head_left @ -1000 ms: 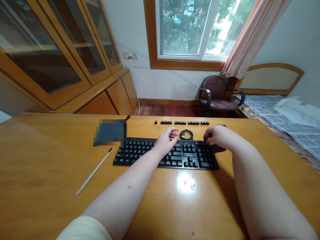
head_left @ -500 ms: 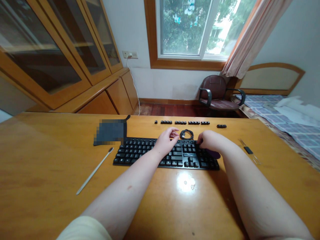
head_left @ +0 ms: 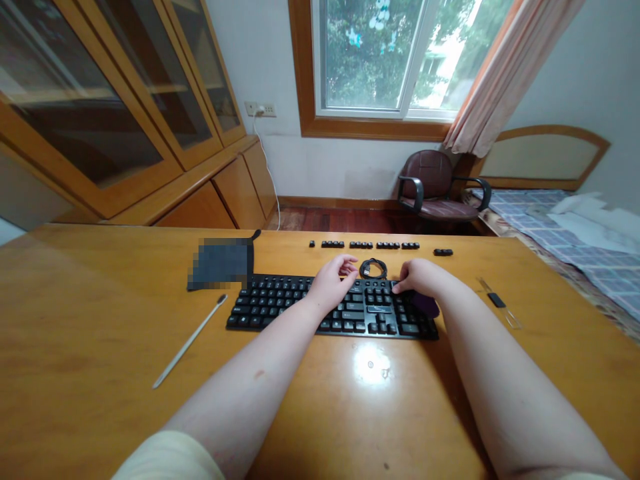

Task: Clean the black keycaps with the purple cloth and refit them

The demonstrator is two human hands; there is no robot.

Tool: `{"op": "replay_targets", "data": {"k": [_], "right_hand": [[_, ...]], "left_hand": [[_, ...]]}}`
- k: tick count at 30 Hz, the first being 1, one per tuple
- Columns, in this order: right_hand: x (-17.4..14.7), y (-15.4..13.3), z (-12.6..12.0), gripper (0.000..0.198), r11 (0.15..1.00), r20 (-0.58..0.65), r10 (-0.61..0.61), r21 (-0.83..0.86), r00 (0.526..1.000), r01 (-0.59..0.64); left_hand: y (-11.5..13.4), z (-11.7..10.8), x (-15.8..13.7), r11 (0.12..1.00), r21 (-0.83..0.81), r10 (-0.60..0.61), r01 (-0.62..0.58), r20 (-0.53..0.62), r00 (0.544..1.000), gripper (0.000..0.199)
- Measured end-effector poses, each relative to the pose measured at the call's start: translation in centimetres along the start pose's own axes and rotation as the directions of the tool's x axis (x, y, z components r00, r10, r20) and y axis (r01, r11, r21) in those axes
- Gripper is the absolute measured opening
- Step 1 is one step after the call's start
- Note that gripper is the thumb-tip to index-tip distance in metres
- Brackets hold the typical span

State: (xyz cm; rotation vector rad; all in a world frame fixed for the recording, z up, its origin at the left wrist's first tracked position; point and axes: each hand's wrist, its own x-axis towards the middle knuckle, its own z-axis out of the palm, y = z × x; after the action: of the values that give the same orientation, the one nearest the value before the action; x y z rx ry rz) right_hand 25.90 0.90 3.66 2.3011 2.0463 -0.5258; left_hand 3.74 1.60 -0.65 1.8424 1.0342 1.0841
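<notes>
the left hand (head_left: 333, 283), fingers loosely curled and empty, lies over the black keyboard (head_left: 280, 298) on the desk (head_left: 320, 407), likely steadying it; the right hand (head_left: 420, 276) is at the numpad (head_left: 410, 329), finger grip unclear. loose keycaps (head_left: 361, 245) line up beyond, perhaps for order.

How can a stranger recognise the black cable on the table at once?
On the wooden table, find the black keyboard. Just beyond its far edge, between the left hand and right hand, lies the cable. It is coiled into a loop, unlike the small keycaps lined up behind it.
</notes>
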Motion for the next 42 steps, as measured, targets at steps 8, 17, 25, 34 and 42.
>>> {"op": "replay_targets", "data": {"k": [8,17,25,34,42], "right_hand": [[1.1,2.2,-0.2,0.035,0.998,-0.024,0.026,0.054,0.999,-0.024],[3.1,9.1,1.3,0.052,0.898,-0.401,0.44,0.226,0.804,-0.378],[4.8,10.4,2.3,0.048,0.905,-0.302,0.424,0.163,0.854,-0.392],[4.7,10.6,2.3,0.037,0.895,-0.361,0.447,0.183,0.818,-0.408],[1.4,3.7,0.4,0.032,0.994,-0.588,0.092,0.101,0.804,-0.04]], "left_hand": [[0.2,-0.2,-0.1,1.0,0.006,-0.009,0.009,0.001,1.0,0.022],[0.0,-0.1,-0.1,1.0,-0.004,-0.015,0.015,0.003,1.0,0.021],[0.0,-0.1,0.0,1.0,-0.018,-0.019,0.019,0.004,1.0,0.022],[-0.1,-0.1,0.0,1.0,-0.023,-0.007,0.007,-0.006,1.0,0.021],[-0.1,-0.1,-0.1,1.0,-0.027,-0.013,0.013,-0.002,1.0,0.023]]}}
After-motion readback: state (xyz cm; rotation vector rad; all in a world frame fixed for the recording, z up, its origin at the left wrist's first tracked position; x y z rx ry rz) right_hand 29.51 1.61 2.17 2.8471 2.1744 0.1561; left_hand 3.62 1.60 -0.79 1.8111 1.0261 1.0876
